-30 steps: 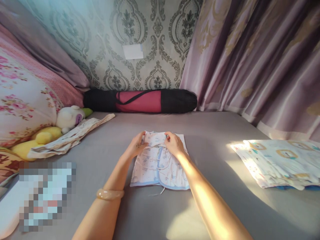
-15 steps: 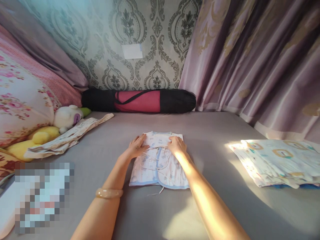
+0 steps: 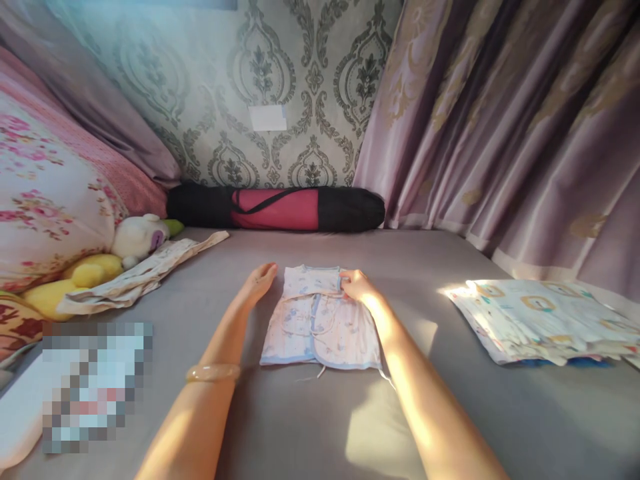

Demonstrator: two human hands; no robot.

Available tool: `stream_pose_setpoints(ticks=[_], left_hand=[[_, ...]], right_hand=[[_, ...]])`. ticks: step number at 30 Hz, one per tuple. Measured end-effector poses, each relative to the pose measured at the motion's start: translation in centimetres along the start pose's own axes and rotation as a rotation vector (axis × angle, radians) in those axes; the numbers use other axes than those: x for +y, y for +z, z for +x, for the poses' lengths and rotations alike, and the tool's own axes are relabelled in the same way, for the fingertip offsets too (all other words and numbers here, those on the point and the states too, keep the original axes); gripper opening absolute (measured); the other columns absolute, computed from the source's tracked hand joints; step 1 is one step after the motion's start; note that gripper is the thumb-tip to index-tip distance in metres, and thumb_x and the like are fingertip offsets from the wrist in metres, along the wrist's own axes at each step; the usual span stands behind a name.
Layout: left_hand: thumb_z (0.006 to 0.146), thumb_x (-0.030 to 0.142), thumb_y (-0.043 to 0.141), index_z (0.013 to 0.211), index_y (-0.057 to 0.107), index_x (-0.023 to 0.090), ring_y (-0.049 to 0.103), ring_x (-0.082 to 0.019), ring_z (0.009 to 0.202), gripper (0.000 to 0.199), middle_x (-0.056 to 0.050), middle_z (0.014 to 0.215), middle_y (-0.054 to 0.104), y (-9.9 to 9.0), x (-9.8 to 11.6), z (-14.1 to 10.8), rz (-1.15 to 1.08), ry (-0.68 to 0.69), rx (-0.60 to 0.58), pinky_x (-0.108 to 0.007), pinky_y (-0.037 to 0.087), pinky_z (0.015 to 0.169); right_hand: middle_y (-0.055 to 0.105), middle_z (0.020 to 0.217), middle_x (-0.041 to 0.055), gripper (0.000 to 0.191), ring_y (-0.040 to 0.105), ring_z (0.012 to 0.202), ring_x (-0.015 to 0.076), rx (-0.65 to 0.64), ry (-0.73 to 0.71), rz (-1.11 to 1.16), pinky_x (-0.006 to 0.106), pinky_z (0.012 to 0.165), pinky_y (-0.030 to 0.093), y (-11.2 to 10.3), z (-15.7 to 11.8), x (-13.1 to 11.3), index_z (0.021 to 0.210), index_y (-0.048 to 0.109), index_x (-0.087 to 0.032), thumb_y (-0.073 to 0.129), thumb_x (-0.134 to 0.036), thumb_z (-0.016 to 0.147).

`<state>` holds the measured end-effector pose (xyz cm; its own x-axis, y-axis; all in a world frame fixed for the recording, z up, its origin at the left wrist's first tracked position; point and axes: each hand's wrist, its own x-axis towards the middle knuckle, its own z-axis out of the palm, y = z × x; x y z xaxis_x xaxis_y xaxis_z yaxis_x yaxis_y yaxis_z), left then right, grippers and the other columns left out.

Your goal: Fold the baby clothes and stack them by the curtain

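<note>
A small white baby shirt (image 3: 320,327) with a faint print, blue trim and thin ties lies on the grey sheet, its sleeves folded flat across the chest. My left hand (image 3: 261,280) is off the cloth, just left of the shirt's upper part, with its fingers stretched out and nothing in it. At the upper right edge, my right hand (image 3: 357,285) has its fingers curled on the shirt's folded cloth, partly hiding that corner.
A stack of printed baby cloths (image 3: 545,320) lies at the right. On the left are a long folded cloth (image 3: 145,273), a yellow plush toy (image 3: 60,293), a white plush toy (image 3: 140,237) and a floral pillow (image 3: 55,193). A black and red roll bag (image 3: 275,209) rests against the wall.
My left hand has lifted off the shirt and moved left. My right hand has shifted slightly toward the shirt's right edge, its fingers now curled there. The view has tilted slightly.
</note>
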<state>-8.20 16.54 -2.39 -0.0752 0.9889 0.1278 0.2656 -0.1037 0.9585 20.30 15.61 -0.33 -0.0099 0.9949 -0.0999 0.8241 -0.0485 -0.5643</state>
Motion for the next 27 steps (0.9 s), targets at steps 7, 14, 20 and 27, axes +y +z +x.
stream_pose_setpoints(ticks=[7,14,20,27], left_hand=[[0.078,0.03,0.062,0.094,0.072,0.023,0.057,-0.032,0.12,0.02,-0.011,0.112,0.071,4.2,2.1,-0.1,0.313,0.196,-0.22,-0.045,0.034,0.11],[0.097,0.042,0.038,0.138,0.052,0.023,0.03,-0.027,0.145,0.048,-0.011,0.149,0.046,5.7,-1.0,-1.8,0.81,0.508,-0.428,-0.051,0.014,0.119],[0.098,0.051,0.033,0.148,0.041,0.029,0.02,-0.031,0.148,0.055,-0.008,0.158,0.03,4.8,-2.4,-1.5,0.835,0.471,-0.449,-0.054,0.013,0.118],[0.097,0.055,0.033,0.148,0.04,0.032,0.016,-0.032,0.148,0.056,-0.006,0.16,0.028,4.5,-2.2,-1.7,0.815,0.422,-0.464,-0.054,0.014,0.118]], right_hand=[[0.051,0.146,0.0045,0.04,0.038,0.139,0.0227,-0.038,-0.336,-0.152,0.043,0.118,0.022,-0.1,-1.4,-1.5,0.134,0.059,-0.028,0.044,-0.022,0.096],[0.03,0.158,0.0025,0.049,0.017,0.148,0.0256,-0.126,-0.607,-0.386,0.055,0.119,0.001,1.3,-2.4,0.7,0.15,0.038,-0.031,0.033,-0.041,0.102],[0.024,0.16,-0.0003,0.052,0.011,0.149,0.0266,-0.164,-0.602,-0.349,0.057,0.118,0.005,1.5,-2.0,1.8,0.152,0.031,-0.033,0.029,-0.045,0.102],[0.021,0.161,-0.0018,0.052,0.007,0.149,0.027,-0.212,-0.57,-0.336,0.058,0.117,0.002,1.5,-1.6,1.9,0.153,0.028,-0.036,0.027,-0.048,0.102]])
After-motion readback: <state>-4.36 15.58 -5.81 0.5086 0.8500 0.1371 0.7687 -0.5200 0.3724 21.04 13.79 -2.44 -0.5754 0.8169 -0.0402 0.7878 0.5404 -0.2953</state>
